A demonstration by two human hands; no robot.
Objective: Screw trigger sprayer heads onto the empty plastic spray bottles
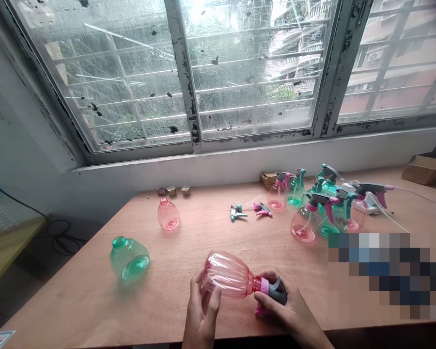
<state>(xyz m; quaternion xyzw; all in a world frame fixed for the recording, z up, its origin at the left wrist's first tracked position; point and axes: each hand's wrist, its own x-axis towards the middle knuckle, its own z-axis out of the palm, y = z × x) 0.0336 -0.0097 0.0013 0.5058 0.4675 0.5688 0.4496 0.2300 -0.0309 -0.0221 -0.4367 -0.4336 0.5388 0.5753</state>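
Near the table's front edge, my left hand point(205, 305) is wrapped round the base end of a pink clear spray bottle point(228, 275), which lies sideways in the air or just over the table. My right hand point(281, 300) grips the spray head point(276, 290), dark grey with a pink collar, at the bottle's neck. Its pink trigger shows below my right fingers. Whether the collar is fully screwed on cannot be made out. To the left stand an open green bottle point(131, 261) and, farther back, an open pink bottle point(169, 215), both without spray heads.
Two loose spray heads, one green point(237, 212) and one pink point(263, 209), lie mid-table. Several bottles with heads, including a pink one point(305, 225), cluster at the right. Small cubes point(171, 191) sit along the back, below the window. A cardboard box point(427, 167) is far right.
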